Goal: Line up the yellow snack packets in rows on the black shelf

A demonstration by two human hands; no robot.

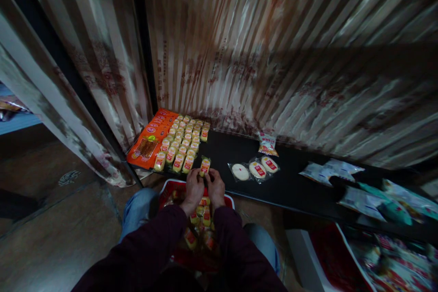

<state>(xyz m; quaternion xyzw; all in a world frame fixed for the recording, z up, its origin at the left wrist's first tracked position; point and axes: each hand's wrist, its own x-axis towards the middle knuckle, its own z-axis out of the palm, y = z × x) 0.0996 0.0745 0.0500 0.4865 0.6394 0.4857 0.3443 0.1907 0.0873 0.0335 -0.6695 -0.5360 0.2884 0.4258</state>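
Observation:
Between my left hand [194,188] and my right hand [216,186] is a small wrapped snack cake [205,166], yellow with a red and orange label. The fingers of both hands pinch its near end, at the front edge of the black shelf [219,150]. Left of it, rows of the same wrapped cakes [183,143] stand packed side by side. Under my wrists, a red basket with a white rim [230,200] holds more of these cakes [205,216] in a loose pile.
Orange snack packets [149,139] lie at the shelf's left end. Three round white packaged cakes [258,169] and a small upright bag [268,143] sit to the right, with several bags [362,200] farther on. A striped curtain [260,54] hangs behind. Another box [308,260] stands lower right.

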